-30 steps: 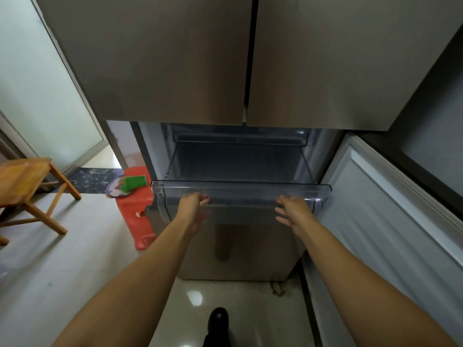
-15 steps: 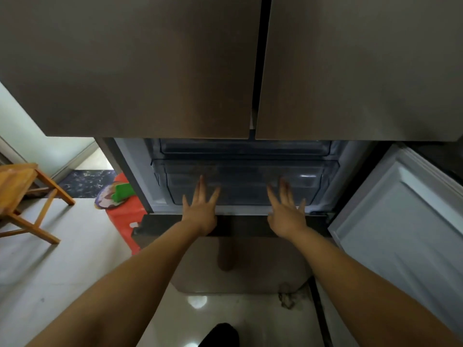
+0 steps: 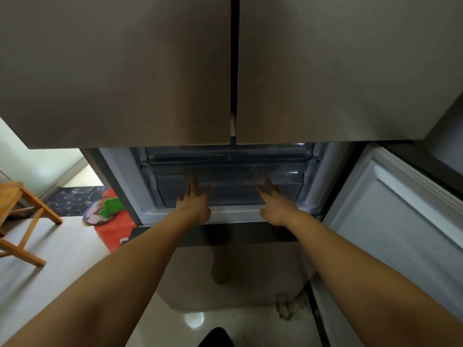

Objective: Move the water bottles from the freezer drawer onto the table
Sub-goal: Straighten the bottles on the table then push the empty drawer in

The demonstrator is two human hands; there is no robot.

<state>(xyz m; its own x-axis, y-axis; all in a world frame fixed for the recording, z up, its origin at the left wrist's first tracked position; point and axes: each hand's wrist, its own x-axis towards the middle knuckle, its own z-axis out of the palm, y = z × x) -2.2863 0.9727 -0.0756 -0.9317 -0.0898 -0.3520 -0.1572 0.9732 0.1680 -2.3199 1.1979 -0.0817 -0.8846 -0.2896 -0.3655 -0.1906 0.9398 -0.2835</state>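
The clear plastic freezer drawer (image 3: pixel 230 194) sits pushed back inside the open freezer compartment, under two closed upper fridge doors. My left hand (image 3: pixel 194 204) presses flat on the drawer front at the left, fingers straight. At the right of the drawer front my right hand (image 3: pixel 274 204) presses in the same way with straight fingers. I see no water bottles in the drawer or anywhere in view, and no table.
The freezer door (image 3: pixel 395 234) hangs open at the right. A wooden stool (image 3: pixel 22 216) stands at the left on the pale tiled floor. A red container (image 3: pixel 112 231) with a green object on it sits beside the fridge's left side.
Both hands have pushed the clear drawer from its pulled-out position back into the freezer compartment. My fingers went from curled over its rim to straight against its front.
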